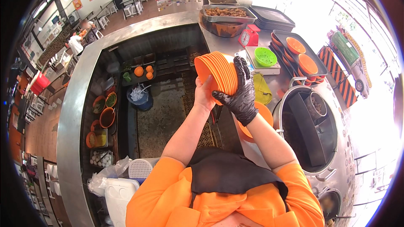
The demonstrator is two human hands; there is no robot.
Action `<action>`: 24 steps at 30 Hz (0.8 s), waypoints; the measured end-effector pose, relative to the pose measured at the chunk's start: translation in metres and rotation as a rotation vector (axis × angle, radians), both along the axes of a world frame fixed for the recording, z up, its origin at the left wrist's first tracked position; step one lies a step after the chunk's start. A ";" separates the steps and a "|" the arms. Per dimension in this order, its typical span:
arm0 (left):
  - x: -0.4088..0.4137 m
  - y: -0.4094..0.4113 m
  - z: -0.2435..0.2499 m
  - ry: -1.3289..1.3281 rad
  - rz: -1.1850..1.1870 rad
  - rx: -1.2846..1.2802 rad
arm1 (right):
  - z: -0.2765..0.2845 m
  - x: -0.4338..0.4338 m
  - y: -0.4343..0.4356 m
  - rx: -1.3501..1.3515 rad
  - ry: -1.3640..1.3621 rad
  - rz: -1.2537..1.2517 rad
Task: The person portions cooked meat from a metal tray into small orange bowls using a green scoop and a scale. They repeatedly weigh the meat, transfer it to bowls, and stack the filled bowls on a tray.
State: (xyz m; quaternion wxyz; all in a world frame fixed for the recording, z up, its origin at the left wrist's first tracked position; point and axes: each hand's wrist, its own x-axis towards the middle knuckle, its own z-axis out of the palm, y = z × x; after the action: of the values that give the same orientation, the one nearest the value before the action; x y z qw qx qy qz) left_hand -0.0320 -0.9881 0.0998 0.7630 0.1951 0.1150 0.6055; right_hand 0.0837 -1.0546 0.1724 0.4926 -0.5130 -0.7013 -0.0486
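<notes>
Between my two hands is a stack of several nested orange bowls (217, 72), tilted on its side with the open mouth towards the left. My bare left hand (205, 91) grips the stack from below and the left, its thumb over the rim. In a black glove, my right hand (241, 94) clasps the bases from the right. Beneath my right forearm, more orange bowls (265, 113) stand on the steel counter, partly hidden. Just beyond the glove, a green bowl (265, 57) with chopped greens rests on a scale (270, 69). A folded yellow-green cloth (262, 90) lies nearby.
On the right is a large steel pot (281, 113) with dividers and a strainer. Trays of orange bowls (307, 63) sit behind it, near a red dial scale (248, 36) and a pan of cooked meat (227, 12). Condiment bowls (107, 117) line the left shelf, by a blue bin (142, 102).
</notes>
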 end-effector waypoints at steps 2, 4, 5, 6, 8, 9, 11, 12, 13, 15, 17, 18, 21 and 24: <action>-0.001 0.002 -0.003 -0.006 -0.012 0.005 | 0.001 -0.001 0.000 -0.010 -0.003 -0.006; -0.003 0.002 -0.004 -0.022 -0.047 0.027 | 0.001 0.000 0.001 -0.004 -0.016 -0.003; -0.003 0.001 -0.002 -0.031 -0.068 0.018 | 0.001 0.001 0.001 -0.001 -0.023 -0.003; -0.004 -0.001 0.001 -0.039 -0.088 0.009 | 0.000 0.001 0.000 -0.007 -0.020 -0.004; -0.004 -0.001 0.003 -0.066 -0.131 -0.010 | 0.000 0.000 -0.002 -0.016 -0.013 -0.002; -0.004 0.002 0.000 -0.084 -0.155 -0.020 | 0.001 0.000 -0.004 -0.012 -0.023 0.002; -0.005 0.005 -0.003 -0.129 -0.205 -0.028 | 0.001 -0.002 -0.006 -0.004 -0.042 0.014; -0.006 0.006 -0.005 -0.133 -0.205 -0.024 | 0.001 -0.003 -0.006 -0.010 -0.032 0.015; -0.006 0.005 -0.003 -0.138 -0.209 -0.020 | 0.001 -0.002 -0.006 -0.015 -0.023 0.013; -0.005 0.004 -0.003 -0.127 -0.187 -0.017 | 0.000 -0.002 -0.006 -0.025 -0.005 0.012; -0.002 0.002 -0.004 -0.094 -0.133 -0.014 | 0.001 -0.002 -0.006 -0.030 0.010 0.015; -0.001 0.002 -0.007 -0.079 -0.098 0.004 | 0.002 -0.002 -0.006 -0.032 0.005 0.014; 0.001 0.003 -0.012 -0.036 -0.005 0.041 | 0.004 -0.003 -0.005 -0.035 -0.001 0.021; 0.002 0.003 -0.010 -0.011 0.023 0.030 | 0.004 -0.003 -0.006 -0.029 0.002 0.023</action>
State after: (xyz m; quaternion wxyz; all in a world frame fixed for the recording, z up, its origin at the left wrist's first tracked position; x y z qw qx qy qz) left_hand -0.0297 -0.9849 0.0895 0.7534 0.2019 0.1037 0.6172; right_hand 0.0804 -1.0607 0.1762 0.4865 -0.5119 -0.7073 -0.0321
